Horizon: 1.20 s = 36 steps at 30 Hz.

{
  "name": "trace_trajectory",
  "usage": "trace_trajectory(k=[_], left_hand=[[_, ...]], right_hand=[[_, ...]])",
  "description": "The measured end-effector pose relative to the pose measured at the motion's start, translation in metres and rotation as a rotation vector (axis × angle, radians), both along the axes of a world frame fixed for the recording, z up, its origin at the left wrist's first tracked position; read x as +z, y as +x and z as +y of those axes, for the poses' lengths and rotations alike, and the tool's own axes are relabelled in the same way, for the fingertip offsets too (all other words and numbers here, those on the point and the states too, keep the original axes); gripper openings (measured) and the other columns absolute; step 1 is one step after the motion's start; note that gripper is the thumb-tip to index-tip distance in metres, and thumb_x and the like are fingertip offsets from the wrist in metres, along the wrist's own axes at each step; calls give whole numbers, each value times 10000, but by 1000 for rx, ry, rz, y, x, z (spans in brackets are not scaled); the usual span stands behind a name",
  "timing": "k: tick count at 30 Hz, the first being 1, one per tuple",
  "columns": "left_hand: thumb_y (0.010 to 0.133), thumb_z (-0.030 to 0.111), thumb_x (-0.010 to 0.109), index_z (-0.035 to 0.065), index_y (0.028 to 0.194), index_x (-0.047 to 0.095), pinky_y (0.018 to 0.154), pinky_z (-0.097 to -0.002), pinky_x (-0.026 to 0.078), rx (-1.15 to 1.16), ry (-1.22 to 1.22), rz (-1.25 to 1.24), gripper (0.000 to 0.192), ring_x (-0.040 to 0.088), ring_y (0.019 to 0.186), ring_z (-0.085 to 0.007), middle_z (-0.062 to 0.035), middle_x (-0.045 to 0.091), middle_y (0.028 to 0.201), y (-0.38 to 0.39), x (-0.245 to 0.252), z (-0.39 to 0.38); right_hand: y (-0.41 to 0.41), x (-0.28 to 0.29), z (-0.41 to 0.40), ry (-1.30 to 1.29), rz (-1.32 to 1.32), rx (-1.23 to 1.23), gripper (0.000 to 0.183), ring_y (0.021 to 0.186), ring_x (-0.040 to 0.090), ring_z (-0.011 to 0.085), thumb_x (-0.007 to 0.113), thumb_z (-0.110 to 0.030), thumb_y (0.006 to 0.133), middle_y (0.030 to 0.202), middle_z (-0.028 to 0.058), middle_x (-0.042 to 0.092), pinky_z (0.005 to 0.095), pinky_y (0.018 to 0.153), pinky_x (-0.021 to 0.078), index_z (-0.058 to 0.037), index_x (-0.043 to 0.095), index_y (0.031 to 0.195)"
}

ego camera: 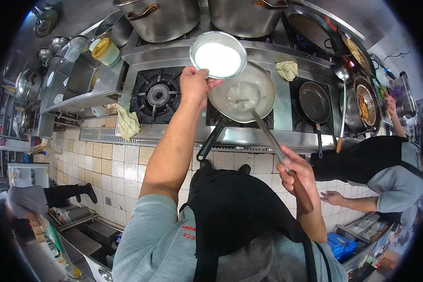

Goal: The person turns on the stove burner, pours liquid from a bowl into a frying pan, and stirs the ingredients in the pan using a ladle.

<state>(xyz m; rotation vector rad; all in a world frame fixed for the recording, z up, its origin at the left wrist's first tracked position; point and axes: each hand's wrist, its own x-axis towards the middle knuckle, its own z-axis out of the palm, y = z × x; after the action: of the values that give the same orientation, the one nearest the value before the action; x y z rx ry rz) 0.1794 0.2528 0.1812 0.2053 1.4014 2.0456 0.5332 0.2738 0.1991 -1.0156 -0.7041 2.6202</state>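
My left hand [197, 84] grips the rim of a metal bowl [218, 55] of white liquid, held over the far left edge of a wide pan. That pan [266, 84] sits on a burner, its black handle [210, 141] pointing towards me, with a little cloudy liquid inside. My right hand [298, 172] is closed around the wooden-ended handle of a metal ladle [268, 135], whose head rests in the pan's liquid. Left of the pan is a bare gas burner [158, 95]; to its right, a small black frying pan [314, 102] sits on another burner.
Two large stockpots [162, 21] stand behind. Cloths lie at the stove's left edge [128, 123] and by the pan [286, 70]. A long ladle [343, 105] and a wok [361, 102] are at right. One co-worker [377, 172] stands close at right; another [31, 199] is at far left.
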Motion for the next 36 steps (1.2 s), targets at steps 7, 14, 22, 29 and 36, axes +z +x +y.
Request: trace_trajectory(k=[7,14,22,29,36], left_hand=[[870,-36,505,-36,926,411,632,-390,629,55,71,-130,109,622,641,-256,-199,566,849,-5,-25,-45],[885,-33,488,-64,1008,449,675,-374,622,115,55,-110,132,669,687,-289,-215,613,904,0,-26,-100],[901,-25,483,-7,901,439,652,-363,618,178,42,-125,48,672,669,-280,-202,619,866,6,-33,-140],[902,-22,488,5,879,430,638,-353,618,204,34,-100,68,670,643,-270,-198,618,856,3,-35,-147],[894,-23,501,10,881,438,636,-359,622,195,42,-76,71,656,630,-247,-180,607,835,0,-29,-140]], right_hand=[[2,7,-12,584,-290,31,609,425,465,87,536,5,894,758,38,555,222,387,388,-72,334,1463],[-14,-7,-3,793,-393,29,622,441,452,57,567,25,876,655,-23,522,213,408,378,-79,365,1455],[-47,-61,7,640,-309,117,606,435,454,81,574,-23,888,666,-3,515,235,397,367,-74,357,1452],[-12,-22,12,-124,61,62,475,457,469,117,514,-78,927,822,122,546,234,346,308,-128,396,1385],[7,16,-8,415,-213,49,585,419,488,111,549,-46,903,727,51,560,228,376,380,-53,336,1448]])
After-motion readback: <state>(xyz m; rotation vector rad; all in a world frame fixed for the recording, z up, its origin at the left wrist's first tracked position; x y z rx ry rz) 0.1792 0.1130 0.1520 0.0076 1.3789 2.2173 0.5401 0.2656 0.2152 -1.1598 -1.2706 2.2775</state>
